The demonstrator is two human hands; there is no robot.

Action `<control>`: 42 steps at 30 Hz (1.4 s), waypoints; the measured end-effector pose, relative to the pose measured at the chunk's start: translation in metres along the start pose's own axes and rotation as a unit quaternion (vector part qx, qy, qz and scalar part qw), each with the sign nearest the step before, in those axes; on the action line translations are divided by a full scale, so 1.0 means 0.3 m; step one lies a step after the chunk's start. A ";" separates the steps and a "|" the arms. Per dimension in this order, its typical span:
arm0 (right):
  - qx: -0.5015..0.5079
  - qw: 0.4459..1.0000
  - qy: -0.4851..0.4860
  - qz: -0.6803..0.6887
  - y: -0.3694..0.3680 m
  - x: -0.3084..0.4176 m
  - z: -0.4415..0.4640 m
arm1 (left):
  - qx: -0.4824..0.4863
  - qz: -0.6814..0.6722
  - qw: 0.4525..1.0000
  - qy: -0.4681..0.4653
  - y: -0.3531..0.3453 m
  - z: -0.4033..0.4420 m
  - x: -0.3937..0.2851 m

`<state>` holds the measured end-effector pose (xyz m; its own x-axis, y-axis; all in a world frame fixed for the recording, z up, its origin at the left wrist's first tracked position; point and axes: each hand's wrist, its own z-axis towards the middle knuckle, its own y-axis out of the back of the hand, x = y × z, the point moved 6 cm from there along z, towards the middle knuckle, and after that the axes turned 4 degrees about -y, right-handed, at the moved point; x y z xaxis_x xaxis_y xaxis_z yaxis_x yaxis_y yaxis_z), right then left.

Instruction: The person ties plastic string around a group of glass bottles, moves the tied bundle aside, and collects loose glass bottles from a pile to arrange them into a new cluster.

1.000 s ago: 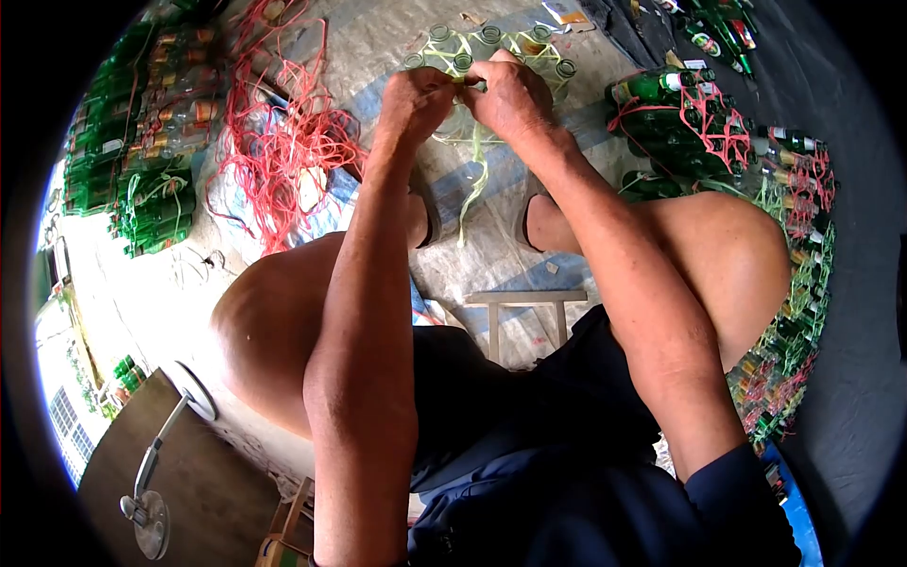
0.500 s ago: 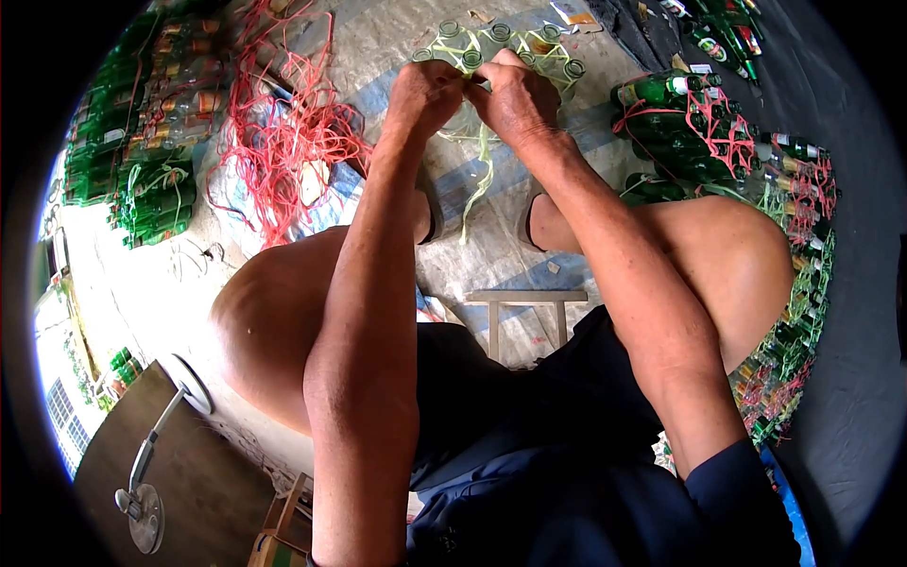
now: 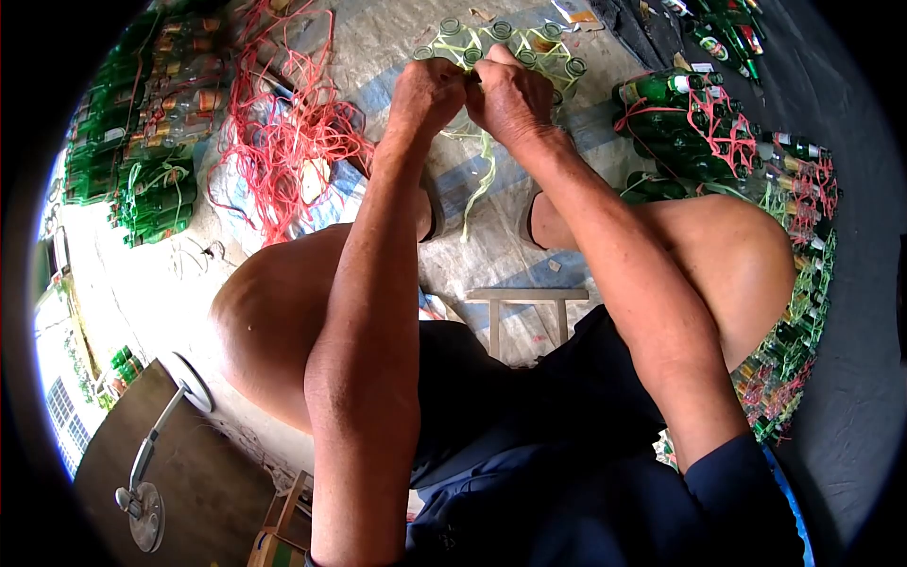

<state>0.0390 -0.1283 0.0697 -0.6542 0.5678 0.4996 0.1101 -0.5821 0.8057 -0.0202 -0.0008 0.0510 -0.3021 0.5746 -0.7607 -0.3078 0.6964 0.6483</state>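
Note:
A bundle of clear glass bottles (image 3: 575, 68) stands upright on the ground at the top middle. Pale green plastic string (image 3: 484, 180) weaves around the necks, and a loose tail of it hangs down toward me. My left hand (image 3: 430, 96) is closed at the near side of the bundle, fingers pinched on the string. Right against it, my right hand (image 3: 512, 99) is also closed on the string, with its thumb side up by a bottle mouth. The exact spot where the fingers grip is mostly hidden by the hands.
Tangled pink string (image 3: 298, 142) lies to the left. Stacked green bottles (image 3: 104, 123) stand behind it. On the right are tied green bottles (image 3: 661, 123) and a long row of bundles (image 3: 808, 274). A small wooden stool (image 3: 527, 295) sits between my legs.
My hands have drawn slightly closer together at the string, and the right hand has rolled a little inward and up. The bottles stay in almost the same place.

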 end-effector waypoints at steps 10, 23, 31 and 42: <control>-0.023 0.999 -0.014 0.018 0.000 -0.005 -0.003 | -0.008 -0.015 1.000 -0.007 -0.001 -0.009 0.011; -0.004 0.991 -0.048 0.122 0.022 -0.050 -0.013 | -0.011 -0.017 1.000 -0.002 0.006 -0.012 0.012; -0.009 0.992 -0.016 0.128 0.057 -0.011 -0.056 | -0.005 -0.018 1.000 -0.007 -0.012 -0.005 0.020; -0.065 0.990 0.006 0.128 0.086 -0.006 -0.107 | -0.011 0.016 0.999 0.040 -0.025 -0.008 0.026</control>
<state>0.0189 -0.1631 0.0792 -0.6263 0.3861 0.6773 0.1769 -0.7757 0.6058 -0.0224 -0.0024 0.0403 -0.3828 0.5600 -0.7347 -0.3164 0.6677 0.6738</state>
